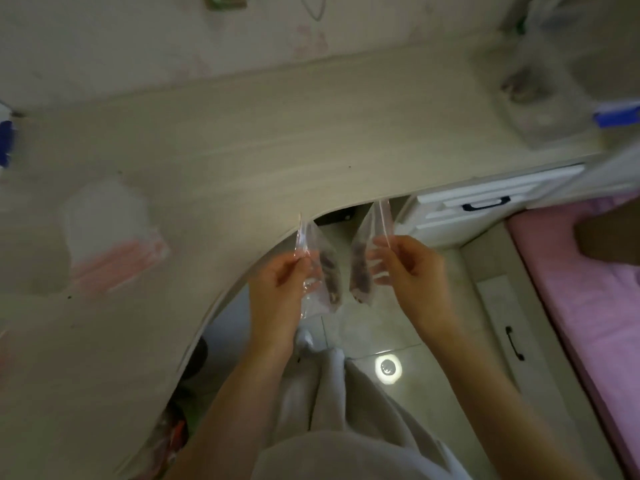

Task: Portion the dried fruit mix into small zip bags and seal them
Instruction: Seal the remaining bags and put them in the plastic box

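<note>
Two small clear zip bags with dark dried fruit inside hang in front of me, past the desk's curved front edge and above the floor. My left hand (277, 282) pinches the top of the left zip bag (320, 268). My right hand (408, 268) pinches the top of the right zip bag (365, 261). The bags hang apart, fruit gathered low in each. Whether their zip strips are closed I cannot tell. A large clear bag of dried fruit mix (533, 91) sits blurred at the desk's far right.
A stack of empty zip bags with pink strips (110, 237) lies on the pale wooden desk (277, 140) at left. White drawers (485, 206) stand right of the knee gap, a pink bed (588, 289) beyond. Tiled floor lies below my hands.
</note>
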